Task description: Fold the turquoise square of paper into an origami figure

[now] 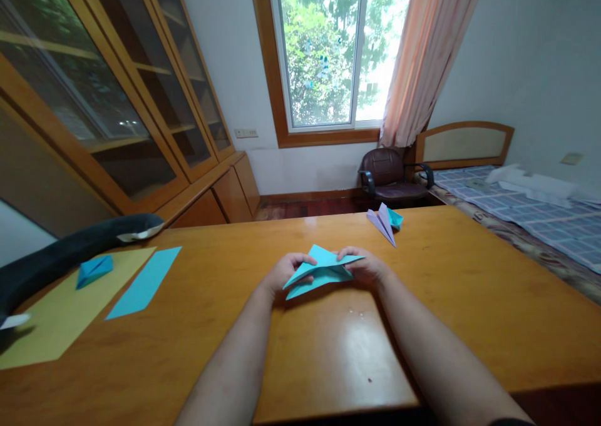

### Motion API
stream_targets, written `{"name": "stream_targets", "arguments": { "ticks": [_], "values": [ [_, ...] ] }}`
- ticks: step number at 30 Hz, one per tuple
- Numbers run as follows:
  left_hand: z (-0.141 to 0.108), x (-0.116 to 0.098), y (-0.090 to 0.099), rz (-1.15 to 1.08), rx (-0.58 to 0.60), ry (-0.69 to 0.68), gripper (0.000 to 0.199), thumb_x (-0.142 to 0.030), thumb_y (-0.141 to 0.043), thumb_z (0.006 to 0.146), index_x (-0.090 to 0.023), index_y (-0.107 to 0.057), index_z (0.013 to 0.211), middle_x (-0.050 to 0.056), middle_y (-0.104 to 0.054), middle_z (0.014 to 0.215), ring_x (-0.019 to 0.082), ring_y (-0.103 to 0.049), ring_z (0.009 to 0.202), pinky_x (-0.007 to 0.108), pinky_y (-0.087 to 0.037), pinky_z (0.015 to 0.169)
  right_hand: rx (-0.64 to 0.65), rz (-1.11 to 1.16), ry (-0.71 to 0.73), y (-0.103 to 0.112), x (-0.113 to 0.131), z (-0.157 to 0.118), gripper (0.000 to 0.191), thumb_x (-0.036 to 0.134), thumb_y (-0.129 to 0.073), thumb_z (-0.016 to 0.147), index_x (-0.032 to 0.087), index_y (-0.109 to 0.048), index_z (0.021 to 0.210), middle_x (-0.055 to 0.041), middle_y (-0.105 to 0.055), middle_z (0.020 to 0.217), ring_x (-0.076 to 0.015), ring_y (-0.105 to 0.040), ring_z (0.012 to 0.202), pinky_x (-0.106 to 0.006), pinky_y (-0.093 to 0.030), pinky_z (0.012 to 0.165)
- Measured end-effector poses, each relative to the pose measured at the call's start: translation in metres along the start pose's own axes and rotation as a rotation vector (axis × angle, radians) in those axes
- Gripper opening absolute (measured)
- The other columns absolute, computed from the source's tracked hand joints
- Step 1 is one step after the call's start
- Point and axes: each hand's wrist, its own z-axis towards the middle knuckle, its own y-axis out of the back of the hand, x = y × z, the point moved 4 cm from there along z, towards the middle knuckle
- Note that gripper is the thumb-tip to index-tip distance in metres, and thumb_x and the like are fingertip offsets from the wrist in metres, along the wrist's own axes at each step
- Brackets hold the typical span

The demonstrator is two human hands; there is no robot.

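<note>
Between both hands is a folded sheet of light-blue paper (319, 277), held just above the wooden table (323, 357). Its upper part rises to a point, and its layers gape apart toward me along the near edge. My left hand (288, 273) pinches the left side, thumb on top and fingers partly inside the fold. On the right side, my right hand (364, 265) grips the paper in the same way, with some of its fingers hidden behind it.
A purple paper plane (382, 224) and a teal folded paper piece (395, 218) lie at the table's far right. At left are a yellow sheet (61, 313), a blue folded paper (94, 269), a light-blue strip (145, 282) and a dark plush-looking object (70, 248).
</note>
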Motion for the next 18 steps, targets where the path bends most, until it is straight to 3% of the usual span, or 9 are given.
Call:
{"name": "stream_targets", "arguments": {
  "ticks": [6,13,18],
  "values": [
    [0.002,0.006,0.015,-0.127,-0.209,0.018,0.053,-0.027,-0.087,0.042,-0.011,-0.068,0.089,0.005,-0.065,0.069,0.014,-0.057,0.056,0.025,-0.043,0.056,-0.085,-0.14,0.002,0.014,0.0,0.004,0.032,0.019,-0.081,0.049,0.019,-0.066,0.078,0.0024,-0.061,0.067,-0.01,-0.052,0.056,-0.021,-0.037,0.05],
    [0.005,0.01,0.018,-0.118,-0.218,-0.025,0.045,-0.029,-0.086,0.044,-0.011,-0.07,0.081,0.005,-0.065,0.067,0.014,-0.057,0.055,0.025,-0.043,0.055,-0.199,-0.288,0.1,0.014,0.001,0.011,0.023,0.017,-0.077,0.05,0.018,-0.064,0.069,0.0022,-0.061,0.067,-0.0105,-0.051,0.059,-0.022,-0.038,0.052],
    [0.004,0.0,0.019,-0.011,-0.188,-0.167,0.034,-0.031,-0.084,0.049,-0.012,-0.071,0.074,0.009,-0.069,0.085,0.019,-0.061,0.071,0.028,-0.047,0.065,-0.223,-0.29,0.13,0.014,0.002,0.012,0.019,0.016,-0.075,0.049,0.018,-0.066,0.066,0.0021,-0.062,0.068,-0.0112,-0.053,0.063,-0.022,-0.039,0.057]
  ]
}}
